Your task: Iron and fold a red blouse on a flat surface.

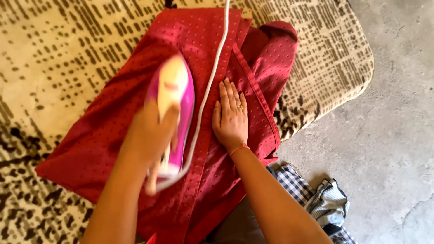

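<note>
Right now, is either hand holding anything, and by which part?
The left hand grips the pink iron by its handle. The right hand holds nothing; it lies flat on the red cloth.

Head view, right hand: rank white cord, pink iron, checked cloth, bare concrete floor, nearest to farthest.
From the right hand, flat on the red fabric:
1. White cord, just to its left, close beside the fingers.
2. Pink iron, further left, gripped by the left hand.
3. Checked cloth, lower right, below the forearm.
4. Bare concrete floor, far right.
</note>
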